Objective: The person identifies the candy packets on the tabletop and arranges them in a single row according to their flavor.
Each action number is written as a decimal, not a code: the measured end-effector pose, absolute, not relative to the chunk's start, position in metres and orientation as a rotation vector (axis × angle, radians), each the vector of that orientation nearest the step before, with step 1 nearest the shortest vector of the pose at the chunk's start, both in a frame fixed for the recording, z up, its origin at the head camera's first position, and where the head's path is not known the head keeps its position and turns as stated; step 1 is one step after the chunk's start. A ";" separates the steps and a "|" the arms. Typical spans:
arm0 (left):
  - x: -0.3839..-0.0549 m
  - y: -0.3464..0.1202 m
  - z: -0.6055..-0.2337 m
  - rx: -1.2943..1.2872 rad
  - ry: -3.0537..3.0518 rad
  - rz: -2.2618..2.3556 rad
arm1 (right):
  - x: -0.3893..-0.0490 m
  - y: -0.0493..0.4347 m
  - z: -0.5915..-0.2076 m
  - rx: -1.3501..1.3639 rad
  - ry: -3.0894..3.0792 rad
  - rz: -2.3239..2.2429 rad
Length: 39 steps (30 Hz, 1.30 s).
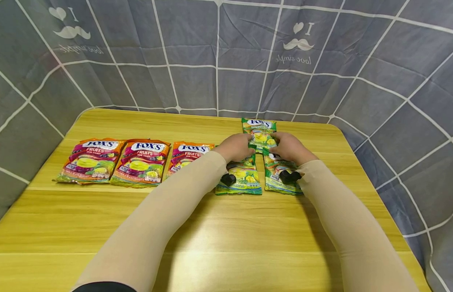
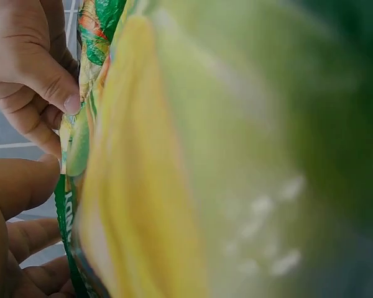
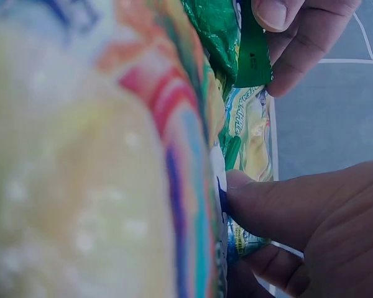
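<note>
Near the table's back right lie green candy bags. My left hand [image 1: 235, 147] pinches the top edge of the left green candy bag [image 1: 244, 180]. Over the right green candy bag [image 1: 279, 184], my right hand [image 1: 290, 147] has its thumb on the top edge and its fingers curled behind. A far green candy bag [image 1: 259, 132] lies between the fingertips, close behind both. In the right wrist view, the right thumb [image 3: 273, 205] presses beside the blue lettering. Blurred packaging fills much of both wrist views, so the exact contact behind the bags is partly hidden.
To the left stand red-and-orange candy bags in a row: an outer one [image 1: 89, 162], a middle one [image 1: 140, 164] and a third [image 1: 186, 154] partly covered by my left arm. The wooden table [image 1: 226, 243] meets a grey checked cloth [image 1: 193, 85] at the back and sides.
</note>
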<state>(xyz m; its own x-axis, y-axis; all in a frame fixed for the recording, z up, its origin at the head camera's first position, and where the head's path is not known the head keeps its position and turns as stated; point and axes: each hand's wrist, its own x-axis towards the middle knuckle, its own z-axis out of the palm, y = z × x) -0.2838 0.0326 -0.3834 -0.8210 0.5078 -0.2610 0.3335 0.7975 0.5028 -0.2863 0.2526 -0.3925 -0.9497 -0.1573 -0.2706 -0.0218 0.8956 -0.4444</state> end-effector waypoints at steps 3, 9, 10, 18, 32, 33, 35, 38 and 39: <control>-0.285 0.033 -0.386 0.643 2.615 0.638 | -0.286 0.253 -0.392 -0.121 2.763 -0.652; -0.286 0.033 -0.388 0.652 2.643 0.655 | -0.285 0.253 -0.392 -0.106 2.779 -0.683; -0.286 0.033 -0.388 0.656 2.645 0.657 | -0.285 0.253 -0.392 -0.104 2.788 -0.680; -0.285 0.033 -0.389 0.690 2.658 0.723 | -0.286 0.254 -0.393 -0.099 2.829 -0.655; -0.287 0.034 -0.389 0.706 2.667 0.781 | -0.284 0.253 -0.389 -0.071 2.919 -0.718; -0.287 0.034 -0.389 0.708 2.669 0.788 | -0.284 0.253 -0.389 -0.068 2.924 -0.726; -0.287 0.035 -0.389 0.711 2.675 0.797 | -0.285 0.253 -0.390 -0.067 2.929 -0.742; -0.287 0.035 -0.389 0.711 2.678 0.802 | -0.285 0.254 -0.390 -0.075 2.931 -0.761; -0.287 0.035 -0.389 0.711 2.677 0.805 | -0.285 0.255 -0.391 -0.079 2.929 -0.766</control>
